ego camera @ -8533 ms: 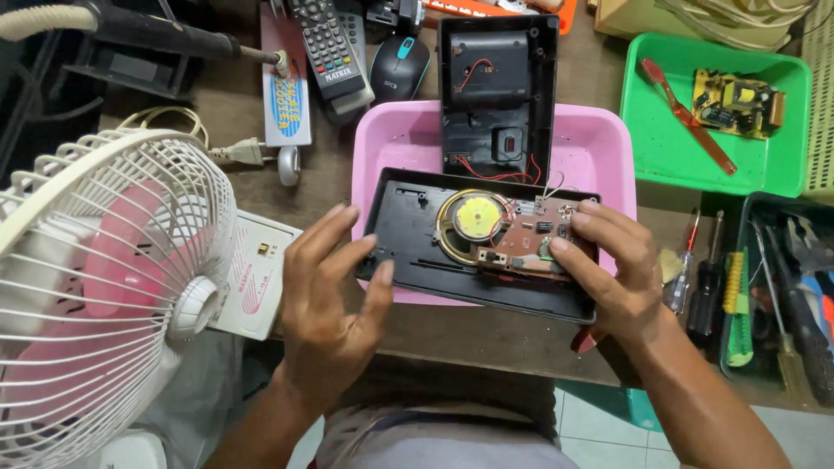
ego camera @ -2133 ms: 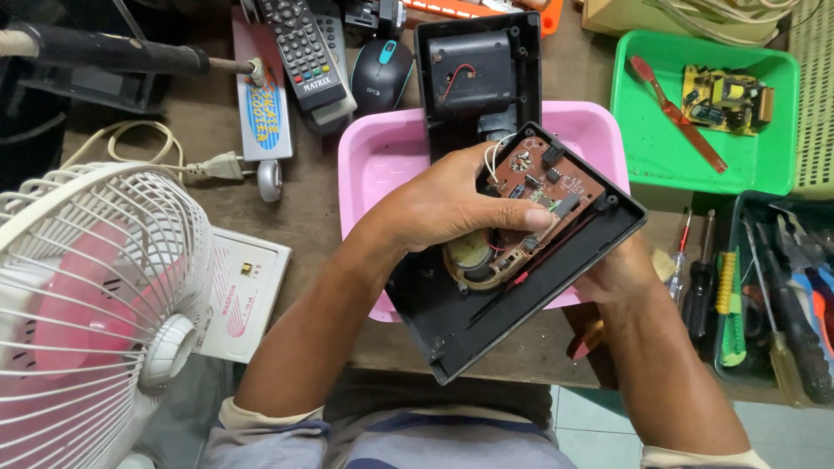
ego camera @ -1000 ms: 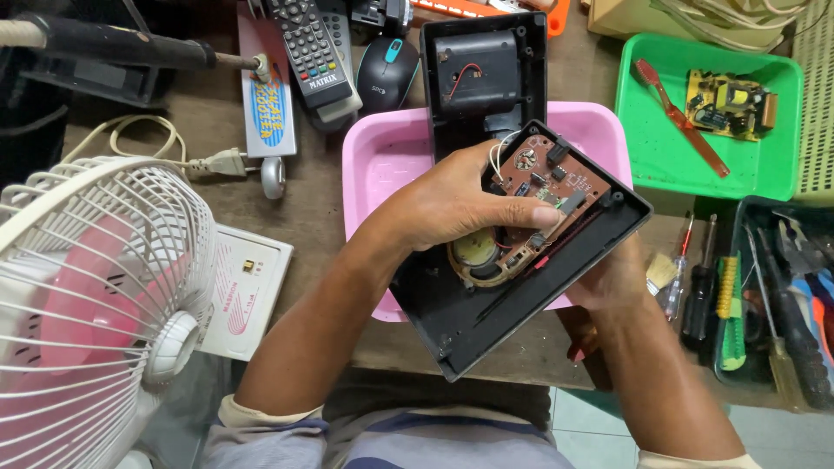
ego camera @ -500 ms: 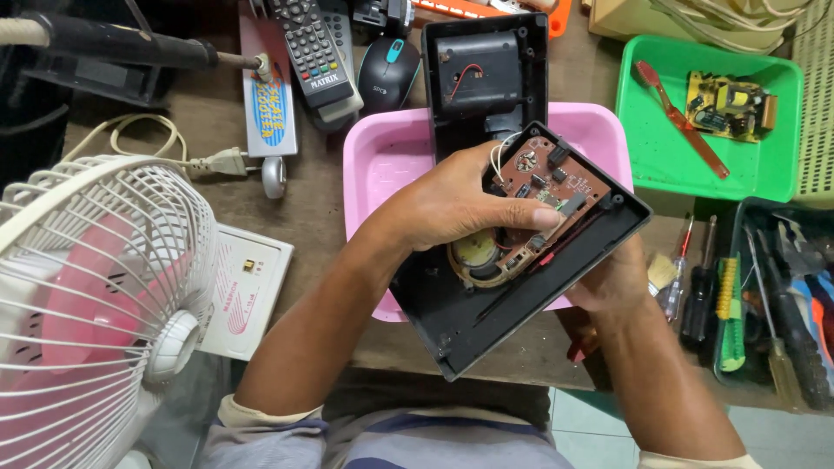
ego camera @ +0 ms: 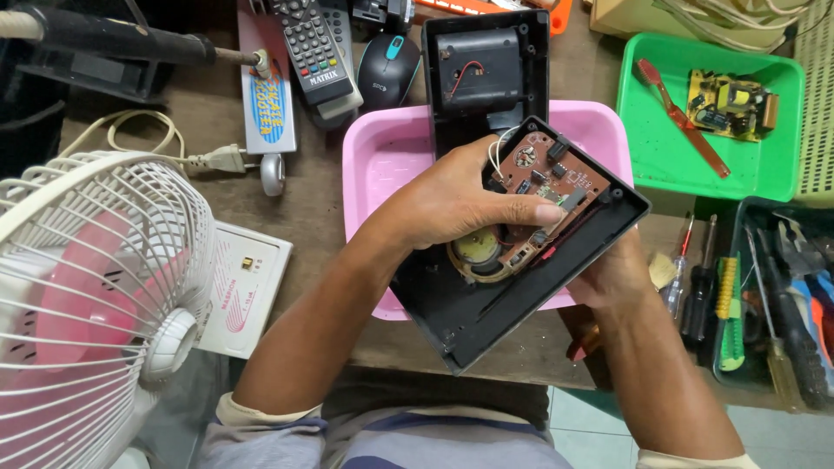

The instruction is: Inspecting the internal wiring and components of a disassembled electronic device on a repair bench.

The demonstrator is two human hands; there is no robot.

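Now: open black case held over the pink tray

Nearest the person, at the tabletop's near left corner, stands a white fan (ego camera: 87, 304) with pink blades. Both hands hold a tilted black case (ego camera: 486, 295) above the near edge of the pink tray (ego camera: 382, 165). The left hand (ego camera: 452, 204) lies curled over the brown circuit board (ego camera: 547, 187) inside the case, thumb pressed along the board and fingers closed over its far side, just above the round speaker (ego camera: 478, 252). The right hand (ego camera: 612, 274) grips the case from beneath at its right edge; its fingers are hidden. Screwdrivers (ego camera: 695, 278) lie near the right edge. Farther back, the case's other black half (ego camera: 485, 74) rests across the tray's far rim. A green tray (ego camera: 651, 156) sits at the far right corner; a remote (ego camera: 313, 43) and a mouse (ego camera: 387, 65) lie along the far edge
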